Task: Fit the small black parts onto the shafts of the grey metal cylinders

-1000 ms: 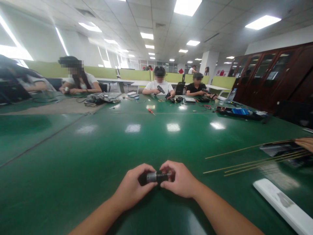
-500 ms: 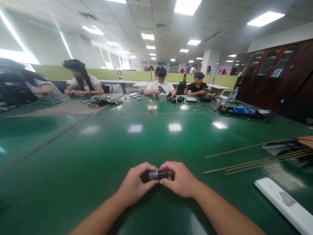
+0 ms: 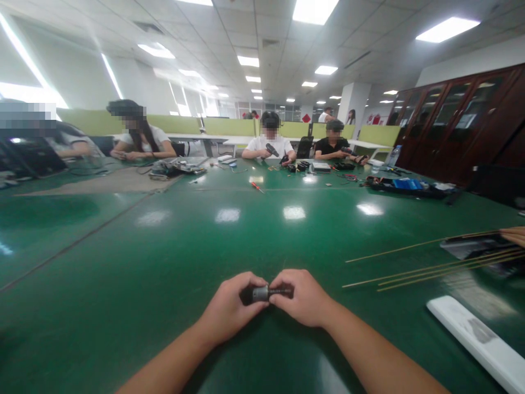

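Observation:
My left hand (image 3: 229,306) is closed, thumb and fingers pinching a small grey metal cylinder (image 3: 260,294) that looks like a small motor. From the cylinder's right end a thin dark shaft-like part (image 3: 283,291) runs into the curl of my right hand (image 3: 305,301). My right thumb and fingertips close on this part right beside the cylinder. The two hands nearly touch, low over the green table. Fingers hide the cylinder's left end and some of the dark part.
Thin brass-coloured rods (image 3: 430,270) and a long white bar (image 3: 471,334) lie to the right, near another person's hand (image 3: 514,235). A red screwdriver (image 3: 256,187) lies farther off. Several people sit across the green table (image 3: 164,257) among tools and parts.
The dark part beside the grey cylinder looked thick and ribbed before; now a thinner shaft shows there. My right hand has shifted slightly. Both hands keep their grip.

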Available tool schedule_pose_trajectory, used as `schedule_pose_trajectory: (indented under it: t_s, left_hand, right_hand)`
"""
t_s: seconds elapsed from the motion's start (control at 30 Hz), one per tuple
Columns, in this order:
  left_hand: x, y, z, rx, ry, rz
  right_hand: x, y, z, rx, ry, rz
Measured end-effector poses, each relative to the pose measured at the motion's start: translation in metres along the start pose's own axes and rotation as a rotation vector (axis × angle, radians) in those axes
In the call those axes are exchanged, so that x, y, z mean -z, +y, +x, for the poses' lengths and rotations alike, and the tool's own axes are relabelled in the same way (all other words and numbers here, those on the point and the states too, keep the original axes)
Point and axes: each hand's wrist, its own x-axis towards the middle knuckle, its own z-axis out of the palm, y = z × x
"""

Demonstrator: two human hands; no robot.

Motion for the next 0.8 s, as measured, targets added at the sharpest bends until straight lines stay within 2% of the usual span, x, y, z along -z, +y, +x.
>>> schedule_pose_trajectory:
  t_s: [0.4,0.8]
  left_hand:
    - [-0.0038,0.0008,0.0043,0.021,0.003,-0.007]
    - [-0.0062,0.0025,0.0052,0.04,-0.013,0.023]
  right_hand:
    - [0.0005,0.0002,0.0011,-0.068,-0.004,0.048]
    - [0.0001,0.0031,0.0003,-0.066,-0.006,0.024]
